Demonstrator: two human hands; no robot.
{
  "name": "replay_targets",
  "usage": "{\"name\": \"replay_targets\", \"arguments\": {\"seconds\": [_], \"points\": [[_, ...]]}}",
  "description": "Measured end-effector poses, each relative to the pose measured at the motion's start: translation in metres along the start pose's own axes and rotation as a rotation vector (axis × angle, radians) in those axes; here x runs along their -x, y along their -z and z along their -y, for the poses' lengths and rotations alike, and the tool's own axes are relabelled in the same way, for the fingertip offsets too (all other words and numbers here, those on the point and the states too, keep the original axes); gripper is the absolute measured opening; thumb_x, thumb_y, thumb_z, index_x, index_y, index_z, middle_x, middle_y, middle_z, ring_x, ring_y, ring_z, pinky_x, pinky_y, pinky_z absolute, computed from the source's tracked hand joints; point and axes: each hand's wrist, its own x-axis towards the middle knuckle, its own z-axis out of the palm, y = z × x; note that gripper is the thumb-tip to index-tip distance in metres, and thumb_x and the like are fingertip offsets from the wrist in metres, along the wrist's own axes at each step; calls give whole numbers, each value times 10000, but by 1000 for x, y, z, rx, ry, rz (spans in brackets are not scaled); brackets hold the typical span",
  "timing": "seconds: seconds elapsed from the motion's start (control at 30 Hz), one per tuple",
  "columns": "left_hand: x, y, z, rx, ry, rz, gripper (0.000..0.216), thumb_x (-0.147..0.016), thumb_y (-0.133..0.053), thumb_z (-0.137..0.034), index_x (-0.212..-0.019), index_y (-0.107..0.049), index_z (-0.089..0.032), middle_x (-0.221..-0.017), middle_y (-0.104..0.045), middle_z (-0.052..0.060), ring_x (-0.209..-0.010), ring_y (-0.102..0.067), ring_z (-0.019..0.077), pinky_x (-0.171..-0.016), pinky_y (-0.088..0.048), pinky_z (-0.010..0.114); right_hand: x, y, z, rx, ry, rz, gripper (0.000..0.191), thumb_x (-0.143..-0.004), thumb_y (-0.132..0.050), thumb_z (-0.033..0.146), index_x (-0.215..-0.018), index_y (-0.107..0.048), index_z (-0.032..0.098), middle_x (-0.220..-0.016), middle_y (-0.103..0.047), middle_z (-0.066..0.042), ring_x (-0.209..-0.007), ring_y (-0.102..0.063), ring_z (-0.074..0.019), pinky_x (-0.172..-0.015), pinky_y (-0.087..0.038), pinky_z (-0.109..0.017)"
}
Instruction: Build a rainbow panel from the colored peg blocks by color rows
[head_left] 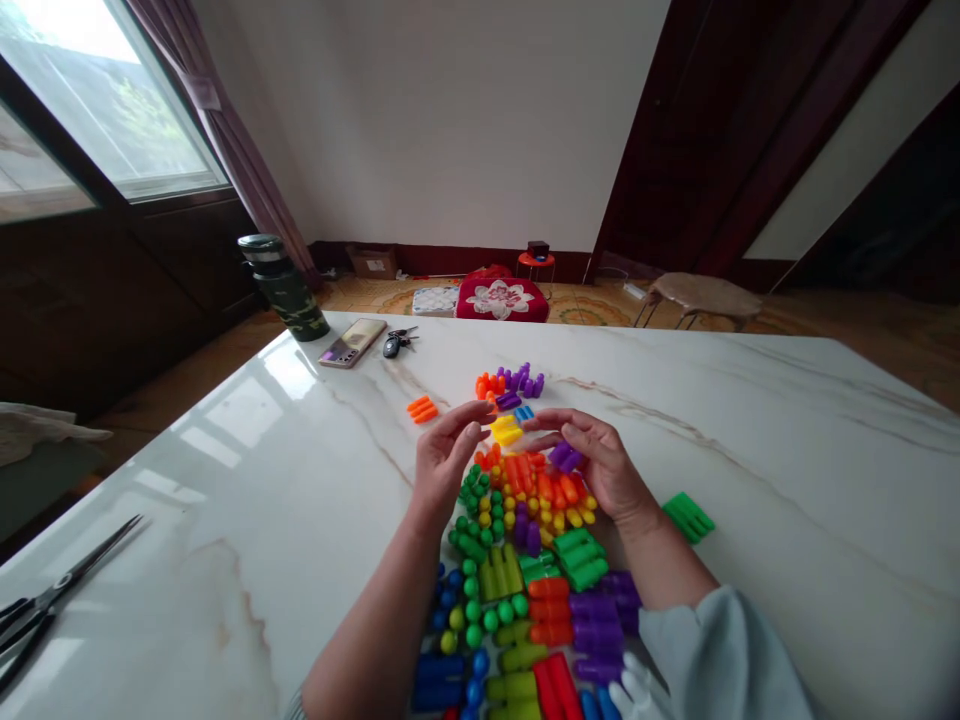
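My left hand and my right hand hover over a spread of colourful plastic pegs and blocks on a white marble table. The left fingers are bent and pinched close to a yellow block. The right fingers curl toward the same yellow block, with a purple piece just under them. Whether either hand actually grips a piece is not visible. Beyond the hands lie a cluster of orange and purple pegs and a blue piece.
Two orange pegs lie apart at the left, a green block at the right. A camouflage flask, phone and keys sit at the far edge. Scissors lie near left.
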Motion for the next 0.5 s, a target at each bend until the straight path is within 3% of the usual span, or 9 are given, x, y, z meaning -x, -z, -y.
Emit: {"name": "replay_targets", "arguments": {"seconds": [0.1,0.2,0.27,0.33,0.4,0.5], "points": [[-1,6,4,-330,-105,-251,276,-892,-555,-422,-1023,-686,-217,-1070,-701,70,-1050,-635,228,-908,-529,376,-20,4,-4,238,48,-200,406,-820,-585,547,-986,-695,194,-943,-733,-84,-833,-690,-237,-666,-528,-330],[-2,8,9,-683,-158,-393,301,-843,-607,-367,-1120,-659,-261,-1279,-603,74,-1300,-461,276,-1118,-350,463,-59,-1,-9,609,228,-289,338,-769,-654,515,-926,-732,226,-1029,-707,-77,-1002,-631,-268,-896,-498,-431],[-2,8,12,-822,-84,-395,482,-779,-674,-376,-1243,-599,-267,-1451,-457,94,-1431,-262,341,-1172,-217,534,-87,-8,-13,838,276,-230,437,-674,-747,519,-1019,-735,250,-1210,-639,-88,-1166,-535,-314,-1027,-410,-485],[-3,7,14,-871,30,-366,644,-737,-713,-418,-1333,-533,-252,-1534,-341,119,-1467,-131,392,-1171,-155,583,-108,-16,-17,990,219,-160,626,-600,-795,554,-1149,-696,271,-1337,-553,-91,-1247,-453,-344,-1048,-378,-507],[-4,7,16,-868,119,-336,695,-752,-695,-464,-1377,-489,-240,-1541,-328,137,-1468,-136,393,-1166,-153,592,-118,-24,-20,1097,159,-66,668,-612,-780,576,-1202,-665,286,-1374,-518,-82,-1257,-425,-337,-1022,-398,-488],[-6,8,17,-823,144,-283,641,-807,-639,-495,-1366,-502,-214,-1473,-436,154,-1421,-301,346,-1155,-225,552,-115,-37,-23,1163,158,120,506,-692,-738,496,-1152,-686,293,-1257,-595,-50,-1181,-472,-286,-983,-427,-426]]}}
